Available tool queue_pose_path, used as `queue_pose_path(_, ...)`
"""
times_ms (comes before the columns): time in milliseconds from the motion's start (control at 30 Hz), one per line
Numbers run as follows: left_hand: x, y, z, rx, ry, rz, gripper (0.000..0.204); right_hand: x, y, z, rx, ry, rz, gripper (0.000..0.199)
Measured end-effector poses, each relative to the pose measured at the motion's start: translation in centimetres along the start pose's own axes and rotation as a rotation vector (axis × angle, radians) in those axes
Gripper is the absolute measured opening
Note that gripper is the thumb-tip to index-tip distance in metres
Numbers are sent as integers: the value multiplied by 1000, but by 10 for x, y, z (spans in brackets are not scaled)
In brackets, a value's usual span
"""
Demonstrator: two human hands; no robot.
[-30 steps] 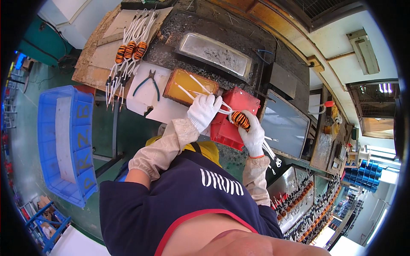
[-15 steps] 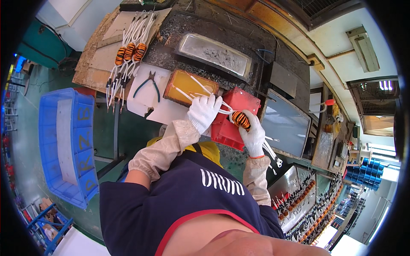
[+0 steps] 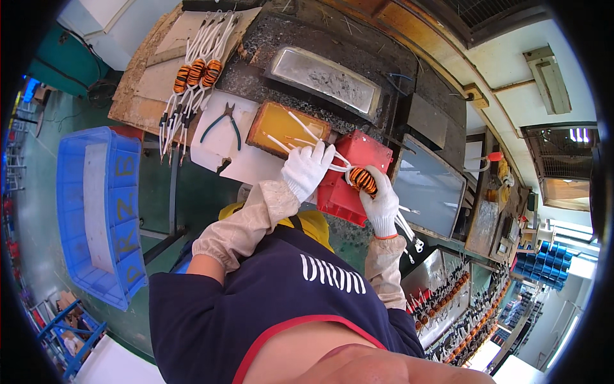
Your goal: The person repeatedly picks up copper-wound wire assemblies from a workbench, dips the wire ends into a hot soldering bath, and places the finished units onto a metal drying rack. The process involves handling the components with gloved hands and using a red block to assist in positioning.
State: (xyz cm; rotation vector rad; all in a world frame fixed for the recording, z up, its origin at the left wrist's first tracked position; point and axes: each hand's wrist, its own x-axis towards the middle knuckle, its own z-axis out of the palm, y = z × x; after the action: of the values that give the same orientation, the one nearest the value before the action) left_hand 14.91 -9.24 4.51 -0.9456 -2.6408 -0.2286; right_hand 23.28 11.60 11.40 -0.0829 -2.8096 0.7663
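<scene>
My right hand (image 3: 382, 203), in a white glove, grips a ring-shaped wire coil (image 3: 362, 182) wound in orange and black. White-sleeved leads (image 3: 338, 161) run from it to the left, and others with metal lugs (image 3: 409, 238) hang below the right hand. My gloved left hand (image 3: 307, 169) is closed on the left-going leads. Their bare copper-coloured ends lie over a shallow pan of amber material (image 3: 265, 121); whether they touch it I cannot tell. Under the coil stands a red plastic bin (image 3: 345, 203), between my hands.
Beyond the pan lies a rectangular tray of silvery metal (image 3: 326, 80). Green-handled pliers (image 3: 228, 121) rest on white board, left of the pan. Several finished-looking coils (image 3: 197, 75) lie at the far left. A blue crate (image 3: 96, 217) stands left; a grey-topped panel (image 3: 427, 185) is at right.
Hardly anything differs. The view has shifted slightly, and both hands keep the same hold on the coil and its leads.
</scene>
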Motion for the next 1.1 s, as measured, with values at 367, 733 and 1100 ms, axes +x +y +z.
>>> queue_pose_path(367, -1, 3, -3, -40, -22, -9, 54, 1, 2, -6, 7, -42, -9, 56)
queue_pose_path(733, -4, 0, 4, -23, -14, 4, 54, 4, -4, -10, -5, -135, 70, 56)
queue_pose_path(1100, 2, -1, -2, 3, 21, 23, 52, -3, 3, -2, 31, -7, 5, 54)
